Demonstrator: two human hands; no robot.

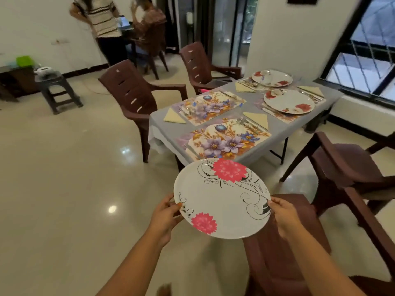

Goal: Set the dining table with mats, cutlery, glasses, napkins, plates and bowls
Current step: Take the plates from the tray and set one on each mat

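Carrying item: one white plate [222, 198] with pink flowers and black scrollwork, held level in the air short of the table's near edge, above the floor [64, 189] and a brown chair [284, 242].

Grip: left hand [164, 216] closed on the plate's left rim, right hand [283, 216] closed on its right rim; fingers sit under the rim, thumbs on top.

Table [277, 133], grey cloth, four floral mats:
- Near-edge mat [224, 139]: no plate; cutlery at its right side, folded napkin [257, 119] just beyond.
- Left-edge mat [208, 107]: no plate; napkin beside it toward the near-left corner.
- Right-side mat: red-flowered plate [288, 102] set on it.
- Far-end mat: a second red-flowered plate [271, 78] set on it.

Step in hand, as judged: delivering this plate to the near-edge mat, the closest bare setting.

Method advised: keep the plate level; bring it in over the near edge; lower it onto the middle of the mat, clear of the cutlery and napkin; release both hands only once the base rests flat.
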